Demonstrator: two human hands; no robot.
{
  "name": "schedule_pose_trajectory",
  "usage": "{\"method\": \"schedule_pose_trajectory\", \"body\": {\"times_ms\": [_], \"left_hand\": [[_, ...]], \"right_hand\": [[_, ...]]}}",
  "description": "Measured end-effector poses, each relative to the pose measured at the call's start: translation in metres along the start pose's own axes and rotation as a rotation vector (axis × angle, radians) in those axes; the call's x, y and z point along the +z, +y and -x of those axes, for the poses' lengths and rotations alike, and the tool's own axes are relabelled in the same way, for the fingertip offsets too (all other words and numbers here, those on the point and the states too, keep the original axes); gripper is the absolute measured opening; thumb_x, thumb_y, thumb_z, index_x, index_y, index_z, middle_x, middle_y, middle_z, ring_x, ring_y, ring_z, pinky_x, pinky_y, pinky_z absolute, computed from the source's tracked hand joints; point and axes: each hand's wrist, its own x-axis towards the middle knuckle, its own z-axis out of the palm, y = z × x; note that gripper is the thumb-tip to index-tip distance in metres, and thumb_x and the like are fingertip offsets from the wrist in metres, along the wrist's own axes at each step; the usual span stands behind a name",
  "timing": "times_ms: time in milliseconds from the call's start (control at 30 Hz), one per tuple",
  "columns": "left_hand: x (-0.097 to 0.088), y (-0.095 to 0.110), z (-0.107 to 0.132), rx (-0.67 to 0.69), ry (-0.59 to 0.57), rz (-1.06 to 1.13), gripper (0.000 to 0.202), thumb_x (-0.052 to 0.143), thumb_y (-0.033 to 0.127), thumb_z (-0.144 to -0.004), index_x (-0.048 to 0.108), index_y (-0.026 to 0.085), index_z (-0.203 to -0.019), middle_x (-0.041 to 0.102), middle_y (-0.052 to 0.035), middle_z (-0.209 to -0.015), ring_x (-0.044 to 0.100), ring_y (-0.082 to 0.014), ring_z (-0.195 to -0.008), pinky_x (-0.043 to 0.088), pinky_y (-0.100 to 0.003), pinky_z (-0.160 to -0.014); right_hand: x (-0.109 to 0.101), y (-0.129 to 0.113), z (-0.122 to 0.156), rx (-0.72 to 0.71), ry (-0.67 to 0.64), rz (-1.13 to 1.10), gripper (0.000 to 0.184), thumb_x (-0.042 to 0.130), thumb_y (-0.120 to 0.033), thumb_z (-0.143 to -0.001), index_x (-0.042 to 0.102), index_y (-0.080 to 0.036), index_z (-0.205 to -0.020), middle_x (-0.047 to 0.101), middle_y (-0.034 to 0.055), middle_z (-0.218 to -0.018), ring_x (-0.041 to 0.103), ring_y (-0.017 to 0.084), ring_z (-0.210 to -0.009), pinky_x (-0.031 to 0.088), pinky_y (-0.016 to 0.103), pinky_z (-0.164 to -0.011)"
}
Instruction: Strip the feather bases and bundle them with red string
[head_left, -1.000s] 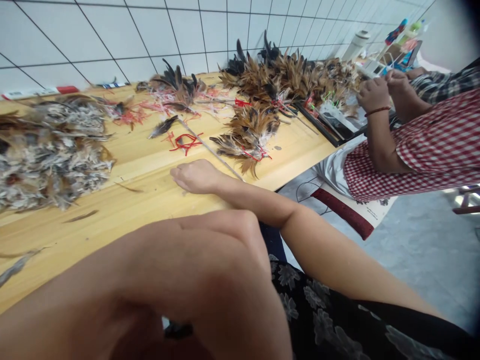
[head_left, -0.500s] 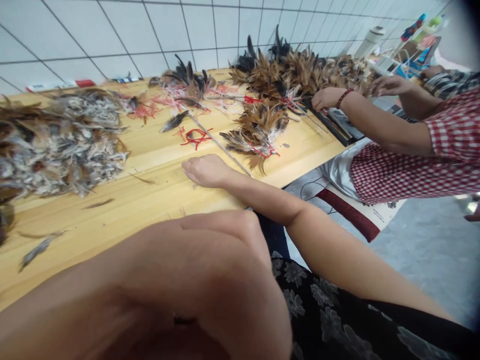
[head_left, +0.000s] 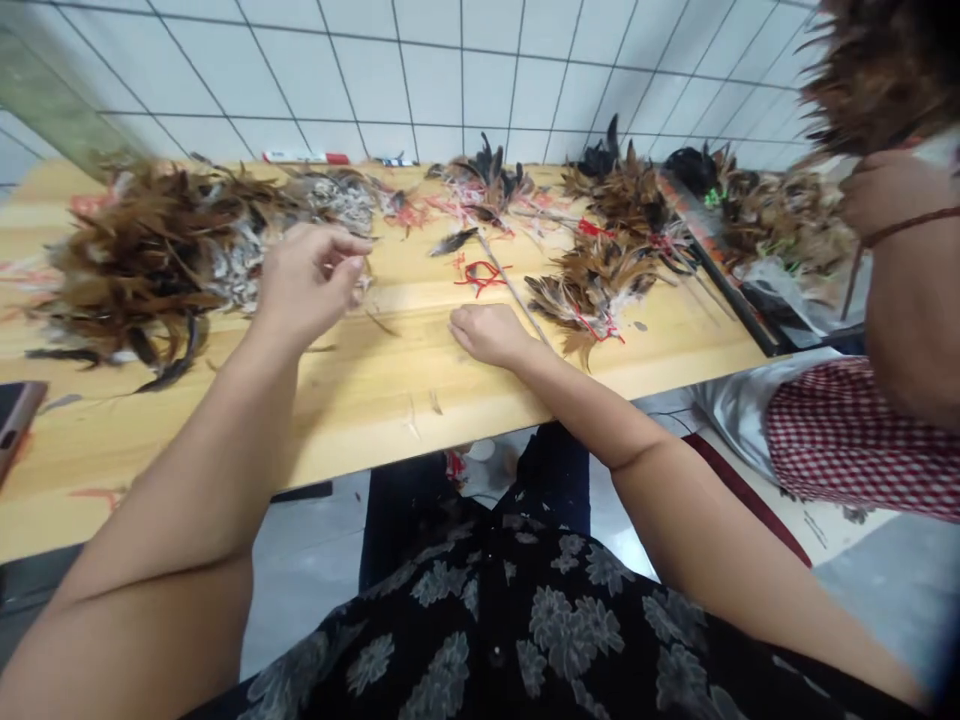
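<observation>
My left hand [head_left: 306, 280] hovers beside the right edge of a heap of brown and grey-white feathers [head_left: 142, 250]. Its fingers are curled, with thumb and forefinger close together; whatever they may hold is too small to make out. My right hand [head_left: 489, 334] rests on the wooden table as a fist, its inside hidden. A thin stick [head_left: 511, 285] with a dark feather at its far end lies just beyond my right wrist. Near that fist lies a loop of red string [head_left: 482, 275]. To its right sits a brown feather bunch [head_left: 596, 285] tied with red string.
At right, a co-worker's hand [head_left: 889, 195] holds up a brown feather duster [head_left: 881, 75] above a black-edged tray [head_left: 750, 315]. More feathers and pink strips [head_left: 480, 190] lie along the tiled wall. A marker [head_left: 304, 158] lies at the back, a phone [head_left: 16, 420] at far left.
My view has swung left and up. My left arm, bent close before the camera, now reaches out to the feather heap. My right fist stays on the table. The co-worker now lifts a feather duster.
</observation>
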Motion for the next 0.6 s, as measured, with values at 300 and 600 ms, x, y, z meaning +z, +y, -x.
{"method": "schedule_pose_trajectory", "body": {"times_ms": [300, 600], "left_hand": [[0.021, -0.053, 0.011, -0.084, -0.154, -0.261, 0.028, 0.050, 0.056, -0.105, 0.065, 0.034, -0.098, 0.072, -0.0103, -0.098, 0.078, -0.0500, -0.127, 0.066, -0.067, -0.114], [0.010, -0.083, 0.010, -0.165, -0.262, -0.208, 0.048, 0.063, 0.055, -0.072, 0.082, 0.090, -0.100, 0.071, 0.0093, -0.064, 0.059, -0.0554, -0.157, 0.032, -0.074, -0.138]], "right_hand": [[-0.032, 0.002, -0.034, -0.006, 0.094, -0.041, 0.057, 0.026, -0.036, -0.137, 0.072, -0.015, -0.163, 0.082, 0.0204, -0.165, 0.079, 0.033, -0.154, 0.057, 0.042, -0.106], [0.005, 0.021, -0.067, 0.005, 0.146, -0.018, 0.057, 0.026, -0.035, -0.136, 0.076, -0.016, -0.155, 0.086, 0.0172, -0.159, 0.084, 0.032, -0.147, 0.053, 0.040, -0.093]]}}
